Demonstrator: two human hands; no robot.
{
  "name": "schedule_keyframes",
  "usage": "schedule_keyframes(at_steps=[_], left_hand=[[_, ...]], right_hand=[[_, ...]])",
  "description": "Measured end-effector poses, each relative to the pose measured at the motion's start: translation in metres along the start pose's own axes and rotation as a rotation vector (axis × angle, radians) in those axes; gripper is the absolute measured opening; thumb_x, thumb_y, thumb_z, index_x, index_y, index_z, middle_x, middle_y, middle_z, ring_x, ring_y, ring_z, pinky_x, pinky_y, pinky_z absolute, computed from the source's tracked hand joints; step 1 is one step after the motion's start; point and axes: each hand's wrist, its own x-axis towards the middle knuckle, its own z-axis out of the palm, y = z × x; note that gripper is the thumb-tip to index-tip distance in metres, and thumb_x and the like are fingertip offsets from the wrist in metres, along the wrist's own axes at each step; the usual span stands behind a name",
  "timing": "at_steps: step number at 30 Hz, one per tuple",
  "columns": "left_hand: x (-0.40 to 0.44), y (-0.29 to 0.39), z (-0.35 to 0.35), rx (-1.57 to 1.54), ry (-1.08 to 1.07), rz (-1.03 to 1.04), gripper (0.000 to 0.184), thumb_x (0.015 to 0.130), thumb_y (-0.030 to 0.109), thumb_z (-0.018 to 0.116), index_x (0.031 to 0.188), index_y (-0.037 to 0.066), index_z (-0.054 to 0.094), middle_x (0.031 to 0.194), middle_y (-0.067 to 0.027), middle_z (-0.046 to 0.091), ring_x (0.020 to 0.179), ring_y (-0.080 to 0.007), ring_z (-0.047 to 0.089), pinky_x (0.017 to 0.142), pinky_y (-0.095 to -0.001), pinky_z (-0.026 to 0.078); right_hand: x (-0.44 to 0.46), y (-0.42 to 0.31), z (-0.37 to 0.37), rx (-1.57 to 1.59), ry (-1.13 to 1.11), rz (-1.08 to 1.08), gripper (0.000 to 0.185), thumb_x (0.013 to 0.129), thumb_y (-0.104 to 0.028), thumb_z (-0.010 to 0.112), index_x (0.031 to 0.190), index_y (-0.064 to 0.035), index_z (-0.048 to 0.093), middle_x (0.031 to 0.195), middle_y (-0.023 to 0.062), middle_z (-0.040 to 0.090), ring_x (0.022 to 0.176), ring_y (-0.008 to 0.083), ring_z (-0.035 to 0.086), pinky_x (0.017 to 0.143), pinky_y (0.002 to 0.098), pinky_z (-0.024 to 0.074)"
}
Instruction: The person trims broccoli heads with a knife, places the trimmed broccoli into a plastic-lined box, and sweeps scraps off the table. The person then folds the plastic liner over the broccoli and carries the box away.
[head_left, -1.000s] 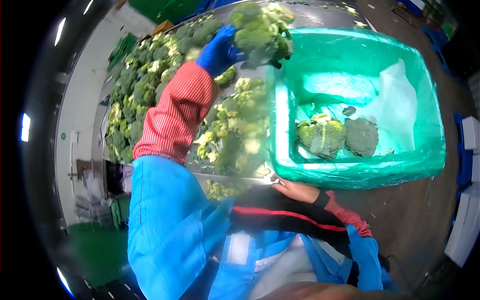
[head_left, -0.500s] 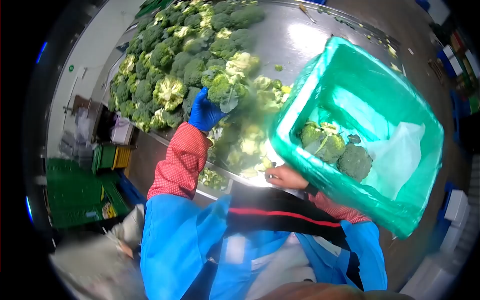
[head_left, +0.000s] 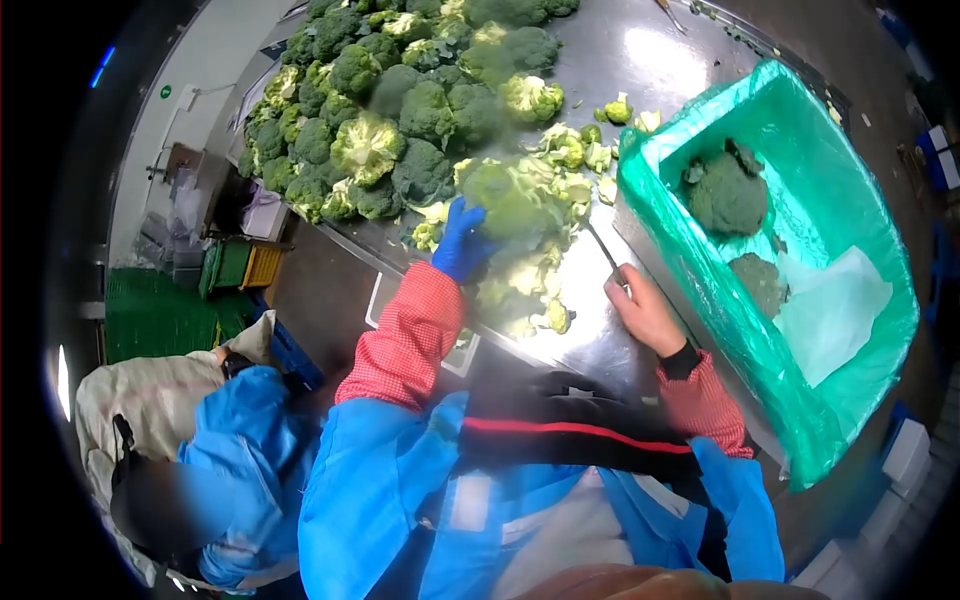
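My left hand (head_left: 462, 240), in a blue glove, is closed around a broccoli head (head_left: 497, 195) that looks hazy in the head view. My bare right hand (head_left: 645, 312) grips a knife (head_left: 602, 246), its thin blade pointing up and left near the cut stems. Below and beside the held head lie pale broccoli trimmings (head_left: 550, 290) on the metal table (head_left: 590, 345). A large pile of broccoli heads (head_left: 425, 110) covers the table's far left. Right of my right hand stands a crate lined with green plastic (head_left: 735, 365), with broccoli (head_left: 730, 195) inside.
A white sheet (head_left: 835, 310) lies in the lined crate. At lower left a co-worker in a blue garment (head_left: 245, 425) bends by a pale sack (head_left: 135, 395). Green and yellow crates (head_left: 262, 265) stand beyond the table's left edge. Another tool (head_left: 670, 15) lies at the table's far side.
My right hand has moved up from beside the crate, and the knife now shows in it. My left hand has lowered with the broccoli head. The co-worker at lower left has come into clearer view.
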Motion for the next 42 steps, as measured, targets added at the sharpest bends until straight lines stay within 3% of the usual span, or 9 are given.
schedule_keyframes(at_steps=[13, 22, 27, 28, 30, 33, 39, 41, 42], left_hand=[[-0.003, 0.008, 0.037, 0.131, 0.014, 0.058, 0.082, 0.082, 0.006, 0.065, 0.149, 0.025, 0.022, 0.132, -0.0099, 0.047, 0.108, -0.0236, 0.055, 0.072, -0.0341, 0.053], [0.028, -0.012, 0.037, 0.348, 0.025, 0.21, 0.077, 0.078, -0.001, 0.066, 0.144, 0.013, 0.028, 0.124, -0.0128, 0.053, 0.103, -0.0201, 0.058, 0.083, -0.031, 0.052], [0.027, -0.004, 0.039, 0.184, -0.058, 0.232, 0.073, 0.072, 0.0, 0.057, 0.14, 0.01, 0.033, 0.128, -0.0133, 0.051, 0.11, -0.0251, 0.057, 0.091, -0.0354, 0.051], [0.028, -0.005, 0.029, 0.147, -0.067, 0.22, 0.072, 0.071, 0.001, 0.055, 0.14, 0.01, 0.034, 0.129, -0.0131, 0.051, 0.112, -0.0263, 0.057, 0.093, -0.0363, 0.05], [0.017, 0.012, 0.03, -0.06, -0.103, 0.137, 0.072, 0.07, 0.005, 0.055, 0.14, 0.009, 0.037, 0.131, -0.0136, 0.051, 0.12, -0.0319, 0.053, 0.101, -0.0477, 0.046], [0.006, 0.026, 0.003, -0.41, -0.194, -0.098, 0.072, 0.077, 0.011, 0.06, 0.144, 0.004, 0.035, 0.142, -0.0172, 0.044, 0.129, -0.0373, 0.045, 0.106, -0.0555, 0.04], [-0.028, 0.083, 0.064, 0.47, -0.314, -0.074, 0.078, 0.077, 0.014, 0.061, 0.148, 0.009, 0.028, 0.149, -0.0132, 0.036, 0.134, -0.0349, 0.039, 0.11, -0.0541, 0.034], [-0.019, 0.069, 0.03, -0.3, -0.588, -0.208, 0.081, 0.076, 0.028, 0.068, 0.146, 0.008, 0.032, 0.142, -0.0093, 0.04, 0.125, -0.0223, 0.044, 0.102, -0.0361, 0.04], [-0.018, 0.065, 0.024, -0.114, -0.536, -0.169, 0.083, 0.074, 0.029, 0.067, 0.146, 0.008, 0.032, 0.145, -0.0084, 0.038, 0.126, -0.0228, 0.043, 0.104, -0.0362, 0.038]], right_hand=[[0.059, -0.061, 0.031, -0.554, 0.05, -0.08, 0.016, 0.09, -0.015, 0.052, 0.098, -0.0027, 0.047, 0.07, 0.0205, 0.062, 0.067, 0.0417, 0.062, 0.058, 0.0507, 0.0482], [0.092, -0.04, 0.031, -0.809, 0.048, 0.031, 0.01, 0.088, -0.006, 0.044, 0.095, 0.001, 0.047, 0.071, 0.0223, 0.064, 0.067, 0.0396, 0.064, 0.059, 0.0485, 0.0505], [0.088, 0.021, 0.035, -0.338, 0.096, -0.072, 0.02, 0.089, -0.013, 0.049, 0.104, -0.0002, 0.05, 0.08, 0.0249, 0.063, 0.065, 0.0337, 0.065, 0.052, 0.0433, 0.0509], [0.078, -0.025, 0.018, 0.181, -0.07, 0.474, 0.028, 0.094, -0.024, 0.051, 0.115, -0.0061, 0.048, 0.064, 0.0077, 0.051, 0.042, 0.0168, 0.048, 0.04, 0.0328, 0.0414], [0.07, -0.036, 0.003, 0.686, -0.098, 0.655, 0.032, 0.098, -0.03, 0.049, 0.12, -0.0075, 0.046, 0.061, -0.0005, 0.039, 0.039, 0.0078, 0.035, 0.035, 0.0262, 0.0341], [0.057, -0.052, 0.015, 0.723, 0.057, 0.532, 0.033, 0.1, -0.036, 0.047, 0.117, -0.0083, 0.047, 0.06, -0.0004, 0.038, 0.039, 0.0075, 0.034, 0.035, 0.0249, 0.0335], [0.065, -0.065, 0.046, 0.833, 0.049, 0.352, 0.044, 0.098, -0.041, 0.052, 0.127, -0.008, 0.042, 0.067, 0.0017, 0.049, 0.04, 0.0074, 0.04, 0.037, 0.0223, 0.034], [0.062, -0.065, 0.043, 0.769, 0.066, 0.293, 0.047, 0.096, -0.036, 0.057, 0.131, -0.0081, 0.044, 0.067, -0.0012, 0.048, 0.041, 0.0059, 0.041, 0.037, 0.0224, 0.033], [0.063, -0.066, 0.046, 0.66, 0.066, 0.27, 0.048, 0.095, -0.035, 0.059, 0.131, -0.0075, 0.045, 0.064, -0.0001, 0.049, 0.04, 0.0067, 0.042, 0.037, 0.0229, 0.0326]])
